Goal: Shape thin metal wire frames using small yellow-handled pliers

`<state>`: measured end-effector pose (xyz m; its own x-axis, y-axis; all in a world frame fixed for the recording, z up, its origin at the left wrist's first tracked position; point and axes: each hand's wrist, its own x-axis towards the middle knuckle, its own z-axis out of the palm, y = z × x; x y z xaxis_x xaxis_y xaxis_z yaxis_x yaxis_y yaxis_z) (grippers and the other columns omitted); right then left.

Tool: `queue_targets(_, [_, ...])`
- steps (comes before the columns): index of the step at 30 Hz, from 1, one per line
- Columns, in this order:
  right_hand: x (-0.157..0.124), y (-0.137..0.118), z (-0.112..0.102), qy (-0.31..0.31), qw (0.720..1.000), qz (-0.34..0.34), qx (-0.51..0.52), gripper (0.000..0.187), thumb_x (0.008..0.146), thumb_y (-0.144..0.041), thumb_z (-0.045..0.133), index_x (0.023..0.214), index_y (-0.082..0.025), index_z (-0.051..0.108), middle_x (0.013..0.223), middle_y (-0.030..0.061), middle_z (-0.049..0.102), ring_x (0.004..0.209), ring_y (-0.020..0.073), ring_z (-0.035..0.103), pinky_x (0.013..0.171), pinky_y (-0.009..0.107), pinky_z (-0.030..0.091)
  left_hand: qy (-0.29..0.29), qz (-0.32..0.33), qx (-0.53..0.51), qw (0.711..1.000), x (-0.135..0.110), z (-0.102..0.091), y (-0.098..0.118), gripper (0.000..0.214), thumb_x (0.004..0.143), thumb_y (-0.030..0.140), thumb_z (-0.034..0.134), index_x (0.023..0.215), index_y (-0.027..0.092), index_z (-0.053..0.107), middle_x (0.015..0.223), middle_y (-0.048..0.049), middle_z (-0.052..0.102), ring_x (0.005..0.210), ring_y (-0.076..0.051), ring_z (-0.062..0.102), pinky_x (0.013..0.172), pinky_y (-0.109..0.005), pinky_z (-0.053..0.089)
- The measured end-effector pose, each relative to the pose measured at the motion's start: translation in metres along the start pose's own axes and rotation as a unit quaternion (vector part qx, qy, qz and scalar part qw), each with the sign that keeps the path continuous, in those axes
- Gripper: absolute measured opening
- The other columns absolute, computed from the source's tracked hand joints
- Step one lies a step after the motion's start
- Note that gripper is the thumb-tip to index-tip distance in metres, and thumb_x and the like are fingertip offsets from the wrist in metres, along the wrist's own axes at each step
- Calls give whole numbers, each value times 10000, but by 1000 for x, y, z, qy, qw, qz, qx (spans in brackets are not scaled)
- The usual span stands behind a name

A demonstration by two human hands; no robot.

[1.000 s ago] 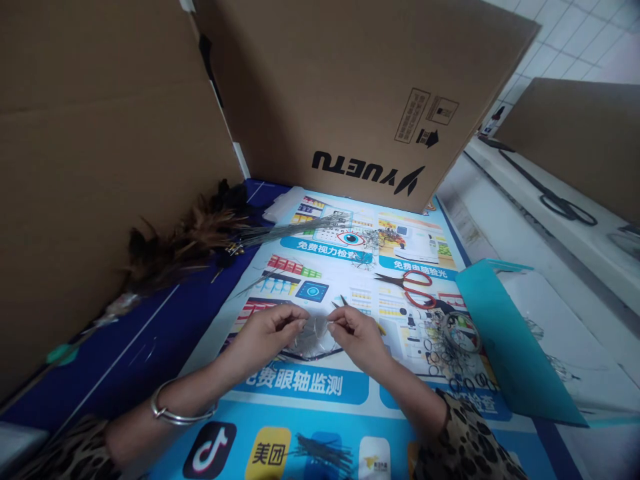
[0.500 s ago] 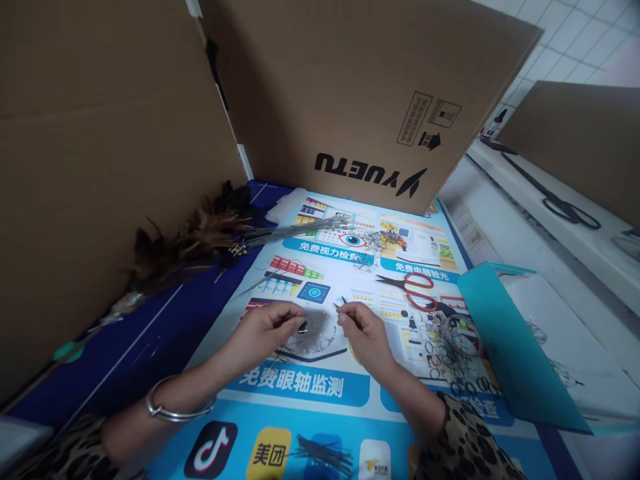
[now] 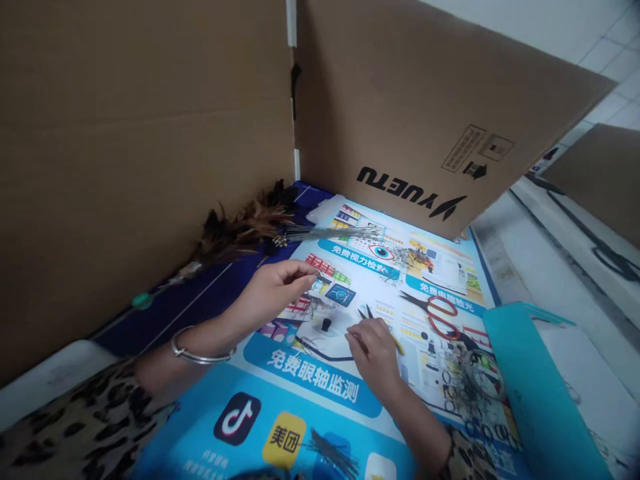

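My left hand [image 3: 285, 288] is pinched, thumb against fingers, above the printed sheet [image 3: 320, 440]. A tiny dark thing shows at its fingertips, too small to make out. My right hand [image 3: 376, 350] is wrapped round small pliers [image 3: 366, 312]. Their dark, pointed jaws stick out apart above the fingers, and a yellow handle shows beside the palm. Between the hands lie some fine wires [image 3: 320, 312] on the sheet. Scissors [image 3: 435, 313] with red-orange handles lie to the right of the pliers.
Cardboard panels [image 3: 400, 100] stand at the back and left. Brown feathers [image 3: 240, 230] and a bundle of thin wires [image 3: 330, 233] lie behind my left hand. Wire rings [image 3: 475, 383] are heaped at right beside a teal box [image 3: 530, 373]. Short dark pieces [image 3: 333, 453] lie in front.
The view has swung left. My left hand has lifted up and away from the sheet, farther from my right hand. The pliers stay in my right hand, their jaws now plainer to see.
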<state>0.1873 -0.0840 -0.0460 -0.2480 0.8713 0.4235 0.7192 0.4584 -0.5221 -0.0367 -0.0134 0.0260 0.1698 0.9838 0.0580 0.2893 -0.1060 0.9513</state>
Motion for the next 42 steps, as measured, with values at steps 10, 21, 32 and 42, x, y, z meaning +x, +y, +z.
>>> queue_targets(10, [1,-3,-3,-70,985,-22,-159,171,847,-269,480,952,-197,595,924,68,573,912,206,485,823,379,371,-4,24,-58,998,7,-6,0,218,761,334,542,830,150,638,695,-6,609,578,-107,495,503,-188,376])
queue_targets(21, [-1,-4,-39,-224,897,101,-367,443,790,-328,470,1205,-176,447,1111,135,482,997,282,426,778,375,397,11,45,-73,996,15,-8,-9,217,756,326,544,833,159,659,669,4,614,577,-109,511,499,-192,372])
queue_targets(32, [1,27,-18,-143,907,47,-394,278,794,-119,395,1040,-92,521,997,169,517,912,268,455,817,427,372,0,58,-95,994,13,-4,-8,227,751,290,537,876,149,663,803,-29,662,707,-148,576,613,-232,431])
queue_targets(42, [22,-16,-36,-258,951,167,-35,324,893,-441,330,816,-193,523,709,-2,562,673,131,527,619,234,395,13,85,-106,991,20,-8,-13,204,748,248,530,882,162,657,829,-21,659,751,-150,580,653,-241,440])
